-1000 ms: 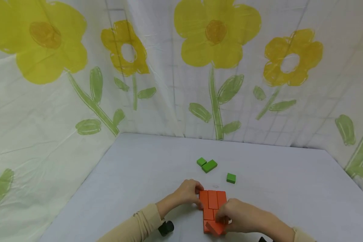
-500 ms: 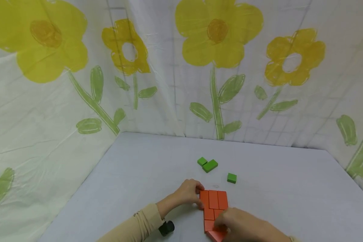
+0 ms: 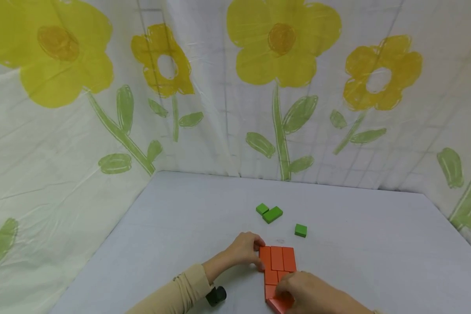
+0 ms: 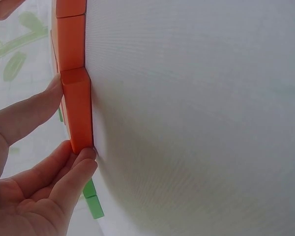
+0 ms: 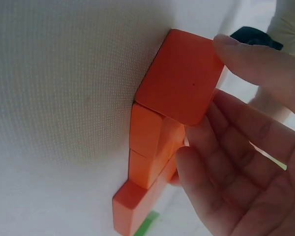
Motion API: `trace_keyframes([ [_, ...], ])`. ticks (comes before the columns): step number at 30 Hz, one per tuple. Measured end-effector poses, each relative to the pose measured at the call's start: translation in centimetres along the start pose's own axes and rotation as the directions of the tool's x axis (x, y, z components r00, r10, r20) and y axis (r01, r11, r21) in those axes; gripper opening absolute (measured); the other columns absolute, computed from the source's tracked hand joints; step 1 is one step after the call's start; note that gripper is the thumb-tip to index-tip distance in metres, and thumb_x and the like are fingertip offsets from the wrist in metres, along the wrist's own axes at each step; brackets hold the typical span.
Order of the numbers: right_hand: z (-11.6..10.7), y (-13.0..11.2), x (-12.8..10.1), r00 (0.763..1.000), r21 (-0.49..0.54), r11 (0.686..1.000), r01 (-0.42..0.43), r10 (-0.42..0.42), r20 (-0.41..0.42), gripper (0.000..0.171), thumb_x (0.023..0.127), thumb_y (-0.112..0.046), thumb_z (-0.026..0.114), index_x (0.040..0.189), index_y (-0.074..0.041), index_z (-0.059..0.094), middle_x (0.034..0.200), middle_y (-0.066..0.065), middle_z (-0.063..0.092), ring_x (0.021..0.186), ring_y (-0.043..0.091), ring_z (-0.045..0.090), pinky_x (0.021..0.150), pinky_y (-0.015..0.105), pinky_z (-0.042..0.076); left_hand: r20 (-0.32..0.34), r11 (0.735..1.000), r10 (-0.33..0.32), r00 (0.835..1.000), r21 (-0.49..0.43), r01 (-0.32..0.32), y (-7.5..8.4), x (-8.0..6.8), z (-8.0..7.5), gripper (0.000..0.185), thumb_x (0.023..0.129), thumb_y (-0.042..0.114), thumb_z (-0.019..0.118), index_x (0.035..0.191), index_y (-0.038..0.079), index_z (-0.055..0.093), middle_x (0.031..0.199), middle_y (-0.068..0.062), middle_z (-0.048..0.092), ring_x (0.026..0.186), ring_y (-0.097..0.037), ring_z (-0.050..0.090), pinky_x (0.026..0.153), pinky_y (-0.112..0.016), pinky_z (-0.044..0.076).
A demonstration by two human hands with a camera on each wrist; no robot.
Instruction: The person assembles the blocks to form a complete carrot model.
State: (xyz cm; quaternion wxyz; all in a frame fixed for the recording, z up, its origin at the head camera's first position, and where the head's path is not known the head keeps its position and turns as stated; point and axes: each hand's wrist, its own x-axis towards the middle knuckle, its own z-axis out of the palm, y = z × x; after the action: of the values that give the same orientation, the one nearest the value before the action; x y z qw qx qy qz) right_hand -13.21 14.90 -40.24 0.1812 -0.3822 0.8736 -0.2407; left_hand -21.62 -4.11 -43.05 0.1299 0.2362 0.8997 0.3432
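Observation:
Several orange-red blocks (image 3: 276, 259) lie fitted together in a flat group at the front of the table. My left hand (image 3: 241, 250) is at the group's far left corner. In the left wrist view, its thumb and fingertips span the two ends of a long orange block (image 4: 77, 113). At the near end, my right hand (image 3: 310, 294) pinches another orange-red block between thumb and fingers. The right wrist view shows this block's square end face (image 5: 182, 76) against the smaller blocks (image 5: 146, 125); my right fingers partly hide the group from above.
Beyond the group, a small green block (image 3: 262, 208) and a longer green block (image 3: 273, 214) lie together, with another green block (image 3: 301, 230) to their right. A black object (image 3: 216, 296) sits beside my left sleeve. A flower-printed cloth (image 3: 204, 144) hangs behind the table (image 3: 172, 209).
My right hand has brought its block from a tilted pose over the group down to the near end, where it now lines up with the others. My left hand stays in place.

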Motion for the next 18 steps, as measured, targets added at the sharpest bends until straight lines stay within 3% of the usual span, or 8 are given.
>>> trace_keyframes([
  [8, 0.17, -0.07, 0.02, 1.000, -0.020, 1.000, -0.003, 0.002, -0.029, 0.040, 0.072, -0.047, 0.066, 0.092, -0.012, 0.067, 0.078, -0.018, 0.052, 0.067, -0.002, 0.045, 0.061, 0.019, 0.042, 0.000, 1.000, -0.002, 1.000, -0.002, 0.002, 0.10, -0.03, -0.06, 0.047, 0.056, 0.015, 0.083, 0.096, 0.002, 0.064, 0.084, 0.000, 0.061, 0.074, -0.009, 0.054, 0.064, -0.020, 0.044],
  [18, 0.26, -0.21, 0.10, 0.997, 0.010, 0.997, -0.079, 0.079, -0.015, 0.042, 0.071, -0.048, 0.066, 0.092, -0.012, 0.068, 0.074, -0.018, 0.050, 0.065, -0.001, 0.044, 0.061, 0.020, 0.041, -0.006, 1.000, -0.001, 1.000, -0.005, 0.001, 0.09, 0.05, -0.06, 0.046, 0.056, 0.015, 0.083, 0.096, 0.002, 0.064, 0.084, 0.000, 0.061, 0.075, -0.010, 0.054, 0.064, -0.020, 0.044],
])
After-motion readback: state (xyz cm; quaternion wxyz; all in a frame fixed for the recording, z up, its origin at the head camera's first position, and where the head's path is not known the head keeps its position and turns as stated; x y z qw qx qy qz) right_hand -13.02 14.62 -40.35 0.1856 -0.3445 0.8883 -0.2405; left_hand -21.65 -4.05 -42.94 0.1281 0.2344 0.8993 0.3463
